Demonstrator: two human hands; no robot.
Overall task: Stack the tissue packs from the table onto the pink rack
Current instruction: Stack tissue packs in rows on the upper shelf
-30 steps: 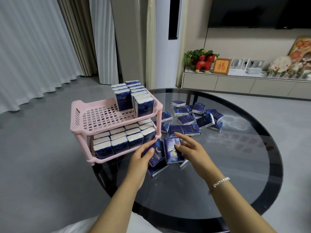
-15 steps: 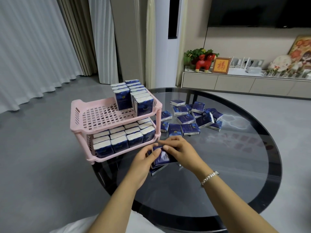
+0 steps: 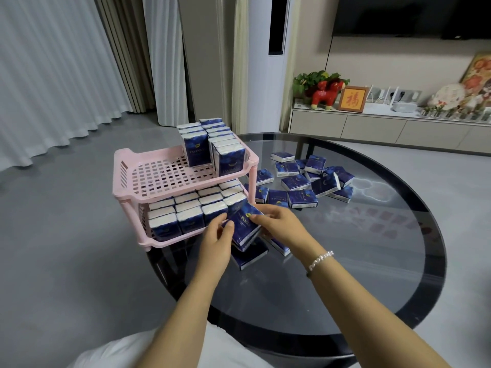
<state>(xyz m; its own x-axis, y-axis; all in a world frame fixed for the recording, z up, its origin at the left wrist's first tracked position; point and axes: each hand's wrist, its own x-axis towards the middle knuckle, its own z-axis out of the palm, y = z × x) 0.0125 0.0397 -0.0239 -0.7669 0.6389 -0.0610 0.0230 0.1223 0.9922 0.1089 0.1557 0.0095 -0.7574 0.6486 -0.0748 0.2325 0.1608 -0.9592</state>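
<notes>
A two-tier pink rack (image 3: 127, 187) stands at the left edge of the round glass table (image 3: 398, 288). Its lower shelf is filled with dark blue tissue packs (image 3: 186, 208); several more stand upright at the back right of the top shelf (image 3: 212, 147). My left hand (image 3: 216, 240) and my right hand (image 3: 279, 224) together grip a small stack of tissue packs (image 3: 244, 224), tilted and lifted just in front of the rack's right front corner. Two packs (image 3: 249, 257) lie on the glass under the hands. Several loose packs (image 3: 303, 181) are scattered behind.
A white cabinet (image 3: 372, 128) with a red figurine, a framed picture and ornaments runs along the far wall under a dark screen. Curtains hang at the left. Grey floor surrounds the table. A white garment shows at the bottom edge.
Both hands closed around the packs near the table's front, gathered them into a stack and raised it up and left toward the rack's corner.
</notes>
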